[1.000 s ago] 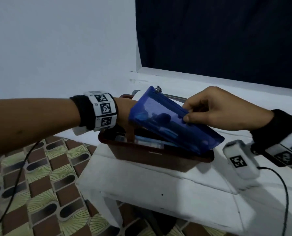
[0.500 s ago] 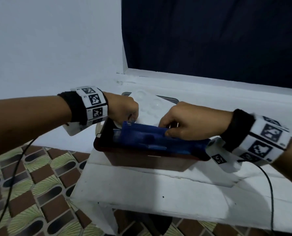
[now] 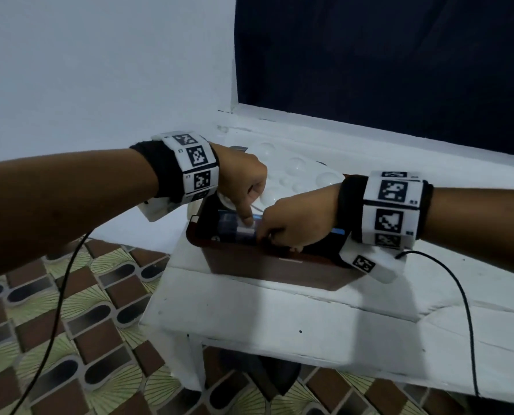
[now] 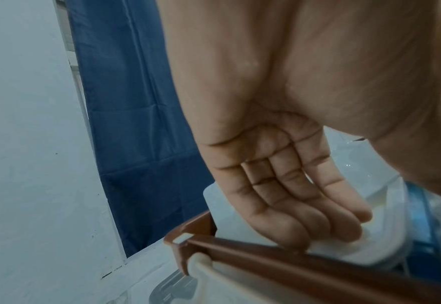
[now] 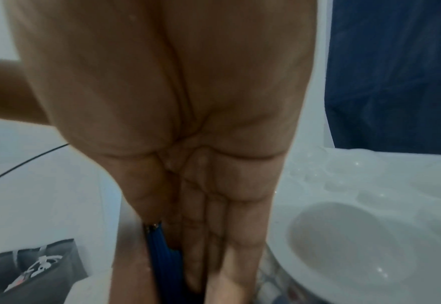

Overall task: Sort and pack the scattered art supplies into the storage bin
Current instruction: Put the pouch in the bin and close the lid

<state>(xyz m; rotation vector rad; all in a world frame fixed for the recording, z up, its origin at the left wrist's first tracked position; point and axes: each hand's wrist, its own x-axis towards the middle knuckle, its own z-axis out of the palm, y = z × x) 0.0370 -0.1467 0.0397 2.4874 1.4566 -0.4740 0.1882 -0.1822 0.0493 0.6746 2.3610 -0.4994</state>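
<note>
Both hands reach into the brown storage bin [image 3: 267,266] on the white ledge [image 3: 249,319]. Right hand [image 3: 297,223] seemingly pinches the blue zip pouch [image 5: 159,248] lying inside; left hand [image 3: 243,181], fingers [image 4: 287,207] nearly straight, touches the white paint palette [image 3: 297,178].

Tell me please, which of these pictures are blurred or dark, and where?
Head view: dim and cool, mostly sharp, soft where the hands meet over the brown bin. Left wrist view: left hand fairly clear, bin rim blurred below. Right wrist view: right hand dark and blurred, its fingers smeared against the blue pouch.
</note>
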